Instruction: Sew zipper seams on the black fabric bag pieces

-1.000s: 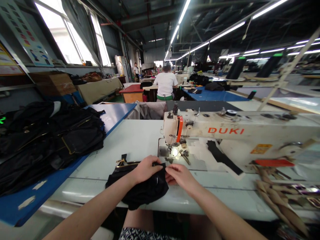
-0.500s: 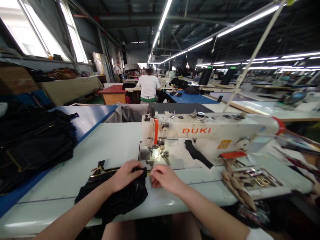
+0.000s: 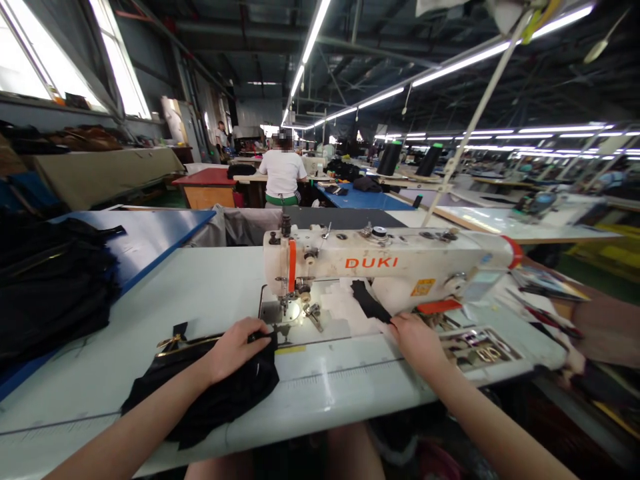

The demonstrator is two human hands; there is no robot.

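My left hand is closed on the right end of a black zippered pouch, thumb and fingers at its edge. The pouch lies on the sewing table, its gold zipper running along the top. To the right, my right hand pinches the near end of a black fabric strip. That strip rests on pale paper-like scraps beside the arm of a white sewing machine. The machine's needle area stands just beyond my left hand, with no black fabric under it.
Dark zippered fabric is heaped at the left, by a blue-edged table. A recessed tray of metal parts sits beyond my right wrist. Farther off, a person in a white shirt sits facing away.
My right hand has moved right from beside the pouch to the black strip and taken its near end. My left hand stays on the pouch. The view has shifted right.
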